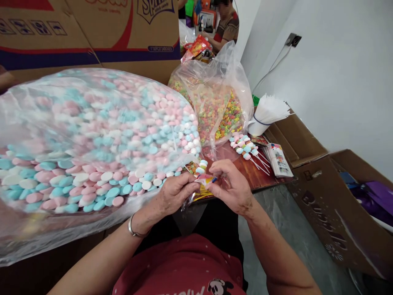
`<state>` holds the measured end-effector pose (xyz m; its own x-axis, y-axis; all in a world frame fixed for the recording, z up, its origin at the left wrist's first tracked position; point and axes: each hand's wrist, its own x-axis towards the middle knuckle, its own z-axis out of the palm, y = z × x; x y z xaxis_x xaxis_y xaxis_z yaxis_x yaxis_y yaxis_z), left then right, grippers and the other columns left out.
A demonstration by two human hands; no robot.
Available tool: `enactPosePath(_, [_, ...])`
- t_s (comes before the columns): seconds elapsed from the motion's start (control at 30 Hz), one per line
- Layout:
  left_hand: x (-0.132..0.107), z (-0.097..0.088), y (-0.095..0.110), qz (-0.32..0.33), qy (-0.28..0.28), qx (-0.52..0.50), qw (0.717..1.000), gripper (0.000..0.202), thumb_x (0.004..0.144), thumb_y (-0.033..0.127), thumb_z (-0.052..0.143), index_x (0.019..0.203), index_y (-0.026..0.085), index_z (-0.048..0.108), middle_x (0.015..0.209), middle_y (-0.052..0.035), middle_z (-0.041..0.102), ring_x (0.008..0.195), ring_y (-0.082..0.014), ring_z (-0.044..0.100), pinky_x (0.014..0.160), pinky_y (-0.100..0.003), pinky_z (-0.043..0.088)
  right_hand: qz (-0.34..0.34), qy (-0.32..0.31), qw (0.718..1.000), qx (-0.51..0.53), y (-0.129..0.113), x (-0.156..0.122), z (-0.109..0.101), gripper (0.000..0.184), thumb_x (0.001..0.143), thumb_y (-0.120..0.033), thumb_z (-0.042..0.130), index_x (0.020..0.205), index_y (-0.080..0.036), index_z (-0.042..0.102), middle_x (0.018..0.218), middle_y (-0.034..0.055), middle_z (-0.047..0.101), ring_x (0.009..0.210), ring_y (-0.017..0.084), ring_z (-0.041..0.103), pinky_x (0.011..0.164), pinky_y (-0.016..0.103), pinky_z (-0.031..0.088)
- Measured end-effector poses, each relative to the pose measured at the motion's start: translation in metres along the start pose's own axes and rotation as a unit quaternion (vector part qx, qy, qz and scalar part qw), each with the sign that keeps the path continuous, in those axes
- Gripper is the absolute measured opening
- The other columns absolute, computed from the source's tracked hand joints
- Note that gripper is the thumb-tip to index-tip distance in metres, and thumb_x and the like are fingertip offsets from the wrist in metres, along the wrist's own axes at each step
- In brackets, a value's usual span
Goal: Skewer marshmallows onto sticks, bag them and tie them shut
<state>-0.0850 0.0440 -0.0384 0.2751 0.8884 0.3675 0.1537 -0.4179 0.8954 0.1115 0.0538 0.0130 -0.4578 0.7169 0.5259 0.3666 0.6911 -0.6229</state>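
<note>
Between my two hands is a small colourful printed wrapper (206,179), held at the table's near edge. My left hand (175,192) pinches its left side between thumb and fingers. The fingers of my right hand (231,184) are curled closed at its right side. Just beyond the wrapper shows a short stack of white, blue and yellow candies (202,166); whether it is inside the wrapper I cannot tell. Under my hands lie some yellow strips (204,192), partly hidden. Right of my hands, several candy skewers (245,145) with white sticks rest on the red-brown table (260,180).
A large clear bag of pastel candies (107,135) fills the left. Behind are a bag of ring candies (219,106) and a large carton (123,45). At right stand a cup of white sticks (260,125), printed cards (279,159) and an open box (344,205). A person (227,24) sits beyond.
</note>
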Motion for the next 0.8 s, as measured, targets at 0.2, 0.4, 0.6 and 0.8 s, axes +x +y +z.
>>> enactPosePath(0.2, [-0.003,0.005,-0.005,0.012,0.036,0.017,0.999,0.025,0.089,0.037,0.060,0.073,0.019,0.062,0.055,0.0036,0.057,0.047,-0.0086,0.047,0.046,-0.018,0.038,-0.063,-0.014,0.994,-0.089,-0.002,0.001,0.002,0.010,0.093,-0.018,0.054,0.100,-0.021,0.060,0.097,0.0064,0.062,0.093,0.018,0.061,0.077,0.031,0.053])
enactPosePath(0.4, [-0.006,0.008,-0.009,0.012,0.086,0.055,0.995,0.028,0.088,0.035,0.061,0.065,0.018,0.059,0.053,0.0034,0.057,0.047,-0.0086,0.046,0.046,-0.018,0.036,-0.102,0.052,0.976,-0.187,-0.002,-0.002,0.009,0.029,0.090,-0.015,0.058,0.119,-0.020,0.056,0.106,0.0103,0.063,0.097,0.020,0.060,0.082,0.036,0.053])
enactPosePath(0.6, [-0.008,0.012,-0.010,-0.040,0.084,0.062,0.994,0.032,0.087,0.041,0.058,0.064,0.019,0.058,0.051,0.0034,0.057,0.046,-0.0091,0.046,0.046,-0.018,0.035,-0.131,0.023,0.962,-0.237,-0.001,-0.002,0.011,0.018,0.091,-0.014,0.054,0.102,-0.021,0.066,0.095,0.0071,0.066,0.089,0.019,0.059,0.079,0.036,0.049])
enactPosePath(0.8, [-0.009,0.016,-0.011,-0.040,0.087,0.073,0.993,0.031,0.088,0.039,0.057,0.064,0.020,0.056,0.049,0.0053,0.052,0.044,-0.0090,0.042,0.046,-0.018,0.034,-0.113,0.002,0.959,-0.260,-0.001,-0.005,0.015,0.016,0.092,-0.016,0.052,0.093,-0.021,0.067,0.090,0.0067,0.066,0.086,0.019,0.055,0.080,0.036,0.047])
